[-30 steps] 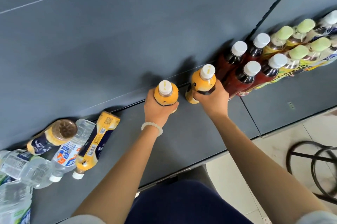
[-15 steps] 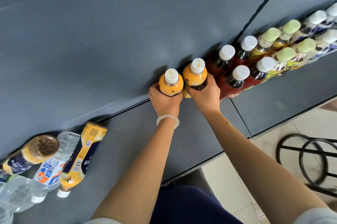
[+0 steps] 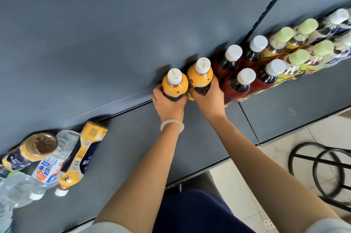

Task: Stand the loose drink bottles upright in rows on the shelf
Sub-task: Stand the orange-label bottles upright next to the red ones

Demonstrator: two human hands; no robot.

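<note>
Two orange juice bottles with white caps stand upright side by side against the shelf's back panel. My left hand (image 3: 168, 103) grips the left orange bottle (image 3: 174, 83) and my right hand (image 3: 208, 98) grips the right orange bottle (image 3: 201, 75). The right one touches a row of dark red drink bottles (image 3: 239, 84) with white caps. Beyond them stand green-capped bottles (image 3: 296, 58) and white-capped bottles (image 3: 338, 18). On the dark grey shelf (image 3: 133, 147) at the far left lie loose bottles: an orange one (image 3: 81, 155), a clear water bottle (image 3: 49, 166) and a brown-bottomed one (image 3: 30, 151).
The shelf's front edge (image 3: 209, 164) runs diagonally below my arms. A black metal stool (image 3: 322, 174) stands on the tiled floor at the right. More clear water bottles (image 3: 13, 189) lie at the bottom left corner.
My left hand has slid its orange bottle right and back until it stands next to the one in my right hand. Both bottles have come close to the red row.
</note>
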